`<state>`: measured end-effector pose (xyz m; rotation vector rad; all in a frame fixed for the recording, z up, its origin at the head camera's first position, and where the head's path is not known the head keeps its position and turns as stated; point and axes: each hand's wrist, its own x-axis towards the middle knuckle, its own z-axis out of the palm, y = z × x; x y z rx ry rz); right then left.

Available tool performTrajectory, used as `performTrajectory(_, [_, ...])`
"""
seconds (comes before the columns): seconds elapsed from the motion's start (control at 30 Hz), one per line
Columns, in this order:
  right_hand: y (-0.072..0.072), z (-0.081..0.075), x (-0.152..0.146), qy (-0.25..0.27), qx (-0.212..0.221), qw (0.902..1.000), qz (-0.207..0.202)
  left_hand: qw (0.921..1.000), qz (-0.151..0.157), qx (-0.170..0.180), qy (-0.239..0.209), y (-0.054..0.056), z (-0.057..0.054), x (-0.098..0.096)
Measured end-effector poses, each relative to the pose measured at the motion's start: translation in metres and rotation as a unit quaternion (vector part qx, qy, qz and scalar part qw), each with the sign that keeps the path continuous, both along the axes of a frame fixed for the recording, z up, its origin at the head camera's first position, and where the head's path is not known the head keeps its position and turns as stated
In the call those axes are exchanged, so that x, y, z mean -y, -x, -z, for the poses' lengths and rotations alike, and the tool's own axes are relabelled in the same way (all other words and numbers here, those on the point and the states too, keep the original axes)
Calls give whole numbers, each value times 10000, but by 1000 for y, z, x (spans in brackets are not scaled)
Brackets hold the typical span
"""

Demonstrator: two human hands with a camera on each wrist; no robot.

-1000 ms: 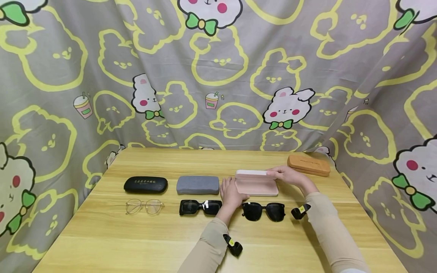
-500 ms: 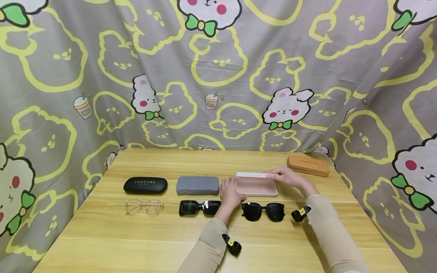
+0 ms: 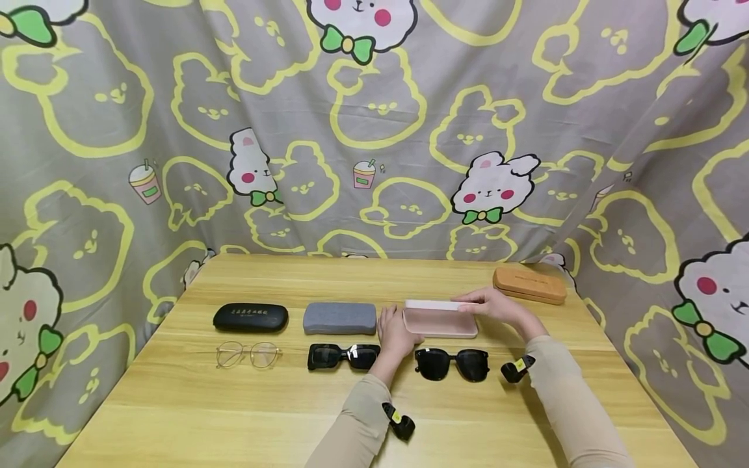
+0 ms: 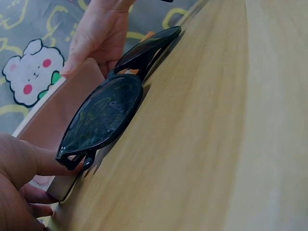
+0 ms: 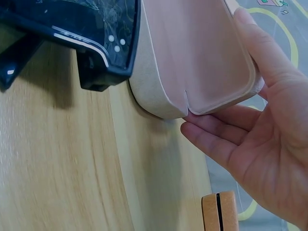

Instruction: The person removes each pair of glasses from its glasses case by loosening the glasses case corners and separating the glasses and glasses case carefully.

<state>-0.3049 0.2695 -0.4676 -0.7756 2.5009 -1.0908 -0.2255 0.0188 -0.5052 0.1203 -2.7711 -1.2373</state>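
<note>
A pink glasses case (image 3: 440, 324) stands part-open with its lid (image 3: 430, 304) tilted over the base. My left hand (image 3: 396, 333) holds the base at its left end, thumb along the front side and fingers round the end. With thumb and fingers, my right hand (image 3: 497, 307) pinches the lid at its right end; in the right wrist view the thumb lies on the lid's edge and the fingers are behind it. The case's pink lining (image 5: 202, 48) shows bare there. Directly in front of the case lie dark sunglasses (image 3: 452, 364), which overlap it in the left wrist view.
To the left sit a grey case (image 3: 339, 318) and a black case (image 3: 250, 318). Rectangular black sunglasses (image 3: 328, 357) and thin-rimmed glasses (image 3: 248, 355) lie before them. An orange-brown case (image 3: 529, 285) is at the back right of the wooden table (image 3: 234, 416). A patterned curtain (image 3: 304, 97) hangs behind.
My right hand has brought the pink case's lid lower and forward, so the opening is narrower. The left hand has stayed at the case's left end.
</note>
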Motion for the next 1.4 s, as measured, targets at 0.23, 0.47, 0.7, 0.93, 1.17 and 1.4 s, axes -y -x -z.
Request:
performTrajectory(0.23, [2, 1, -1, 1, -50, 9999, -116, 10000, -38, -9, -52, 0, 1, 0])
performTrajectory(0.47, [1, 1, -1, -111, -111, 9998, -124, 10000, 19, -9, -48, -1, 2, 0])
performTrajectory(0.7, [-3, -1, -1, -121, -143, 9997, -140, 10000, 59, -32, 57, 0, 5, 0])
performTrajectory(0.93, [-6, -2, 0, -252, -273, 9993, -79, 10000, 41, 50, 57, 2, 5, 1])
performTrajectory(1.17, [-10, -2, 2, -438, -377, 9983, 41, 9999, 33, 130, 93, 1, 4, 0])
performTrajectory(1.4, [-16, -3, 5, -470, -326, 9983, 149, 9999, 21, 159, 32, 1, 2, 0])
